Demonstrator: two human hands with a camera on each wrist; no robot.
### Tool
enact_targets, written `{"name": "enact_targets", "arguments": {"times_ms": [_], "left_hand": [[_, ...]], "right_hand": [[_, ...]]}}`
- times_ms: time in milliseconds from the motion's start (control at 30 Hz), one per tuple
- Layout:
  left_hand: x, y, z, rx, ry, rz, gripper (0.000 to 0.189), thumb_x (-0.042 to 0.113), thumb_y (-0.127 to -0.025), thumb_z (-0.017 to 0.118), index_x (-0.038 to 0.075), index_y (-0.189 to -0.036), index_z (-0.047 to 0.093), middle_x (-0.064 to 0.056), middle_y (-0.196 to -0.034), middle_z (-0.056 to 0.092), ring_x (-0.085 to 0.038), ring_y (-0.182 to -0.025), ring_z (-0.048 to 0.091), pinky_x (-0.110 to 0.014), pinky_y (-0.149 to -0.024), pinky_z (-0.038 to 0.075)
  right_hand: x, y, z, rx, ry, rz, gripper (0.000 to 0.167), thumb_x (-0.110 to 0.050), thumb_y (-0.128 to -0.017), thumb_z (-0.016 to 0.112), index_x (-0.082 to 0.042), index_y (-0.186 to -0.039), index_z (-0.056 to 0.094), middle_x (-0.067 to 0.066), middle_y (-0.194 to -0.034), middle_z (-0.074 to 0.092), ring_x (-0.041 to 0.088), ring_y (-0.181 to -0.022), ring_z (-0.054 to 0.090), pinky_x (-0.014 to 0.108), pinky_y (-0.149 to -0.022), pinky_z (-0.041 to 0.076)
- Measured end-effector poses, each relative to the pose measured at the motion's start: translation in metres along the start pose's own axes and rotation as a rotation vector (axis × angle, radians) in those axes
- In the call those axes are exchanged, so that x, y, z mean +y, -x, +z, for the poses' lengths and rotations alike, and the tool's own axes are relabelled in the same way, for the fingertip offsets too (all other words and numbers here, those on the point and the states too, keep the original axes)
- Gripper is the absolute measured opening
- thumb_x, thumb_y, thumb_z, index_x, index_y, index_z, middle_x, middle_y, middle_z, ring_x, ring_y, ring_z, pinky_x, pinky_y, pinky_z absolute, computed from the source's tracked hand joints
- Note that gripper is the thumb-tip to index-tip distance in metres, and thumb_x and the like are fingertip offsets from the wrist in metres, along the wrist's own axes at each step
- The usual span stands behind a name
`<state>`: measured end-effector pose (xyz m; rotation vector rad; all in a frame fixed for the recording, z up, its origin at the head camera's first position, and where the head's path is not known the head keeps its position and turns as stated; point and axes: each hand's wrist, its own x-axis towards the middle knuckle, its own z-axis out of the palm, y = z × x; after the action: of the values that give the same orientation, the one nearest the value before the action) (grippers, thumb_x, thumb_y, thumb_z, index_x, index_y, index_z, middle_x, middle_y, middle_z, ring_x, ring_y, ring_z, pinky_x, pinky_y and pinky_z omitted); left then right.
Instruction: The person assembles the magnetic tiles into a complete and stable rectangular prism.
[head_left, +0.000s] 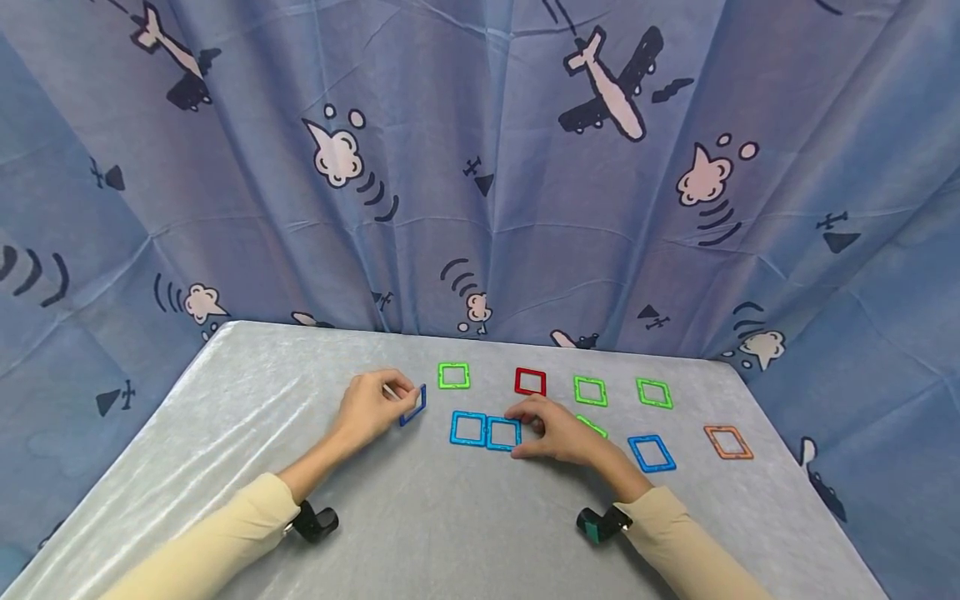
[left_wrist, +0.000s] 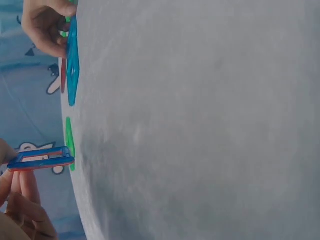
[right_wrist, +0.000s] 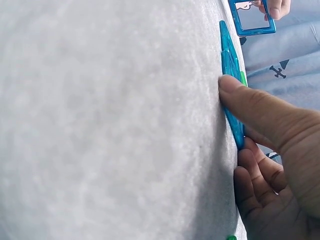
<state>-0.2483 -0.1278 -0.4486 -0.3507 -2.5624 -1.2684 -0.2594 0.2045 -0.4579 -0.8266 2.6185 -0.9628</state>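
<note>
My left hand [head_left: 375, 406] pinches a blue square magnetic tile [head_left: 423, 400] between thumb and fingers. That tile is tipped up on edge above the table; in the left wrist view, red shows along the underside of the blue frame [left_wrist: 42, 162]. On the table, two light blue square tiles lie edge to edge, the left one [head_left: 453, 428] touching the right one [head_left: 502, 447]. My right hand [head_left: 558, 429] grips the right one at its outer side, with the thumb [right_wrist: 250, 100] on the near edge and fingers on the far side.
Behind the pair lie a green tile [head_left: 453, 387] and a red tile [head_left: 517, 381]. Farther right are green tiles [head_left: 591, 403] [head_left: 655, 405], one partly hidden behind my right hand, a blue tile [head_left: 651, 469] and an orange tile [head_left: 729, 456]. A patterned curtain [head_left: 480, 167] hangs behind the table.
</note>
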Motion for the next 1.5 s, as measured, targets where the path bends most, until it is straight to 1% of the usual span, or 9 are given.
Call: {"name": "enact_targets", "arguments": {"times_ms": [233,300,533,767,1000,1233,1500], "left_hand": [[0.005,0.003,0.01,0.008,-0.01,-0.016,0.011,0.019,-0.088,0.08,0.017,-0.08,0.074,0.009,-0.073,0.065,-0.008,-0.061,0.06,-0.031,-0.057,0.05],[0.006,0.003,0.013,0.011,-0.008,-0.013,0.011,0.019,-0.088,0.08,0.017,-0.079,0.074,0.009,-0.073,0.065,-0.008,-0.06,0.06,-0.031,-0.056,0.05],[0.009,0.004,0.023,0.042,-0.02,-0.001,0.011,0.02,-0.087,0.081,0.019,-0.078,0.074,0.012,-0.071,0.064,-0.005,-0.057,0.059,-0.031,-0.052,0.049],[0.014,0.003,0.029,0.038,-0.02,-0.003,0.011,0.018,-0.087,0.081,0.018,-0.078,0.074,0.012,-0.071,0.064,-0.005,-0.054,0.059,-0.031,-0.051,0.049],[0.014,0.004,0.037,0.045,-0.03,0.005,0.013,0.02,-0.087,0.081,0.019,-0.077,0.073,0.013,-0.07,0.063,-0.003,-0.053,0.058,-0.03,-0.051,0.049],[0.016,0.003,0.042,0.049,-0.017,0.017,0.015,0.019,-0.086,0.081,0.019,-0.074,0.072,0.014,-0.069,0.062,-0.004,-0.051,0.056,-0.029,-0.051,0.048],[0.02,0.004,0.044,0.029,0.017,-0.012,0.014,0.017,-0.086,0.081,0.018,-0.075,0.072,0.012,-0.068,0.063,-0.007,-0.051,0.055,-0.03,-0.048,0.047]], "right_hand": [[0.002,0.001,-0.001,0.003,0.008,-0.026,0.052,-0.024,-0.082,0.089,-0.009,-0.127,0.069,0.001,-0.115,0.06,0.021,-0.101,0.055,0.038,-0.088,0.051],[0.002,0.0,-0.001,0.002,0.005,-0.024,0.052,-0.025,-0.082,0.089,-0.009,-0.127,0.069,0.0,-0.114,0.06,0.02,-0.101,0.055,0.037,-0.088,0.05],[0.002,0.001,-0.001,0.005,-0.001,-0.055,0.052,-0.024,-0.082,0.088,-0.005,-0.126,0.068,0.001,-0.113,0.061,0.023,-0.101,0.057,0.039,-0.087,0.051],[0.002,0.001,-0.002,0.005,0.002,-0.047,0.052,-0.025,-0.082,0.088,-0.006,-0.127,0.068,0.001,-0.113,0.06,0.023,-0.101,0.057,0.04,-0.088,0.051],[0.002,0.002,-0.001,0.005,-0.003,-0.044,0.052,-0.026,-0.082,0.088,-0.007,-0.127,0.069,0.001,-0.114,0.06,0.022,-0.101,0.057,0.041,-0.088,0.051],[0.003,0.001,-0.001,0.008,0.004,-0.044,0.052,-0.026,-0.082,0.088,-0.007,-0.127,0.069,0.002,-0.114,0.06,0.022,-0.1,0.056,0.04,-0.088,0.051],[0.003,0.001,-0.001,0.005,0.012,-0.045,0.052,-0.026,-0.082,0.088,-0.007,-0.127,0.069,0.002,-0.113,0.061,0.021,-0.1,0.056,0.039,-0.087,0.051]]}}
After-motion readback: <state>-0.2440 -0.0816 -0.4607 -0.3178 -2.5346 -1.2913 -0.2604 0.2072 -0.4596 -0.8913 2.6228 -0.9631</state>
